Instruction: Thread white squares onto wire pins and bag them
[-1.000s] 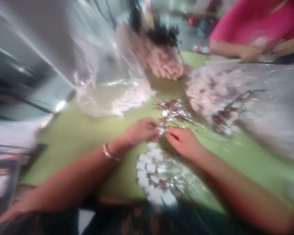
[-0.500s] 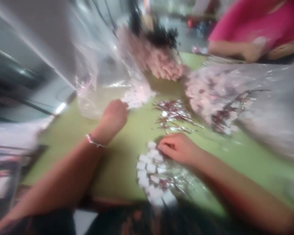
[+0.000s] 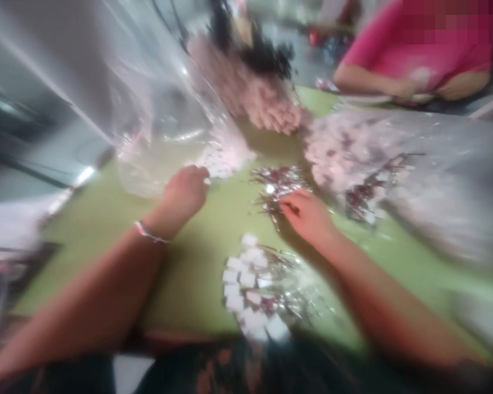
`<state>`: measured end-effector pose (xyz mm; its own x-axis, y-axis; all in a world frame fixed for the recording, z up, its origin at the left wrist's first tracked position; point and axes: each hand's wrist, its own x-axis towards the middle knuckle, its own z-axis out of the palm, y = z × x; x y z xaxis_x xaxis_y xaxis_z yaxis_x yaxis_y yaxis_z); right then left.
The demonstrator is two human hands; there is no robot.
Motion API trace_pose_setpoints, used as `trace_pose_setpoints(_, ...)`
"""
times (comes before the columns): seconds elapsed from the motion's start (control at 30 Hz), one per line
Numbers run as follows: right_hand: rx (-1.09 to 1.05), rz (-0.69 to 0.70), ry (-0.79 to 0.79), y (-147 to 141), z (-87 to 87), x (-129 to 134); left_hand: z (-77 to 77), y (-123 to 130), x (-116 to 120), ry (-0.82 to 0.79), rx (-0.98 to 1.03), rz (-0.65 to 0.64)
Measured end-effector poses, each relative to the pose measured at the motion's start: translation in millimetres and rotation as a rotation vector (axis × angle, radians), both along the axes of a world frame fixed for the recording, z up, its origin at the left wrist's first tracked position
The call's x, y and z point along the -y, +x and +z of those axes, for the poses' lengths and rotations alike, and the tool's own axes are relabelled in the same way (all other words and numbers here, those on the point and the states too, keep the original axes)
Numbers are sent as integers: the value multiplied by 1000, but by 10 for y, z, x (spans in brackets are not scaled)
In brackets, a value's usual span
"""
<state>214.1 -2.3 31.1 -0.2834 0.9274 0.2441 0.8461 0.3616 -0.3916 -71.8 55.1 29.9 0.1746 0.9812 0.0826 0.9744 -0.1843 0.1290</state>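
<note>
Both hands at loose piles, apart; snagging and stray picks the main hazards

Left hand [image 3: 184,190]: fingers bunched at the near edge of the white pieces [image 3: 222,163]. A white speck shows at the fingertips; too blurred to tell whether it is gripped or lies behind them.

Right hand [image 3: 310,216]: thumb and forefinger curled at the near side of the shiny red-and-silver strips [image 3: 282,176]. Cannot tell whether they have closed on one.

Hazards, judged from the layout:

1. Strips lie crossed and tangled under the right fingertips. Lifting one could drag neighbours along, or bend it.

2. White pieces are small and heaped. A loose pinch by the left hand could take two, or drop one on the bench [image 3: 197,273].

3. Clear plastic bag [image 3: 143,128] stands slack just beyond the left hand; contact not resolved. A knuckle or the bracelet [image 3: 150,232] catching the film might pull it across the white pieces.

4. White squares [image 3: 246,279] sit nearer the body than both hands, with silvery strands [image 3: 304,293] spreading towards the right forearm. A low sweep of that arm could scatter their order.

5. Filled bag [image 3: 340,139] lies just beyond the right hand; slumping, it might cover the strips.
</note>
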Motion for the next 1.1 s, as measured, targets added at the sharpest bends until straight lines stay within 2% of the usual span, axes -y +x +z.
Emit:
trace_pose_setpoints(0.13,76,39,-83,-58,102,7,70,64,43,-8,1,33)
trace_pose_setpoints(0.23,214,81,-81,-132,209,-96,124,113,87,28,196,13)
trace_pose_setpoints(0.33,340,78,-39,-245,235,-258,121,182,147,-5,554,-2)
trace_pose_setpoints(0.47,388,89,-25,-328,105,-434,34,288,213,-280,1119,23)
trace_pose_setpoints(0.57,288,155,-20,-285,32,-463,-4,354,239,-490,1445,55)
trace_pose_setpoints(0.63,146,165,27,-233,45,-422,4,394,251,-595,1588,100)
trace_pose_setpoints(0.7,-5,118,70,-197,94,-335,19,431,264,-665,1661,155)
trace_pose_setpoints(0.77,-77,75,43,-195,149,-219,19,462,279,-698,1686,185)
trace_pose_setpoints(0.87,-56,110,-33,-249,191,-53,-9,488,306,-688,1656,137)
trace_pose_setpoints(0.97,-64,100,-30,-297,181,30,-28,492,332,-643,1582,82)
trace_pose_setpoints(1.1,-78,58,-43,-280,143,31,-6,495,348,-647,1569,102)
